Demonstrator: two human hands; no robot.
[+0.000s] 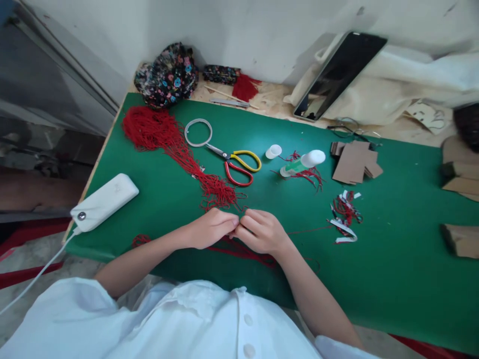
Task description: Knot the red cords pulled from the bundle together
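1. Left hand (209, 228) and right hand (262, 231) meet fingertip to fingertip, both pinched narrow on red cord (243, 251).
2. Cord runs under the hands, near edge of green mat (392, 259).
3. Red cord bundle (175, 149) lies far-left; scissors (234, 162) just beyond.

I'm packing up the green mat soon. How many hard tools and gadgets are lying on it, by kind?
Scissors: 1
Glue bottle: 1
Loose white cap: 1
White ring: 1
Power bank: 1
Total: 5
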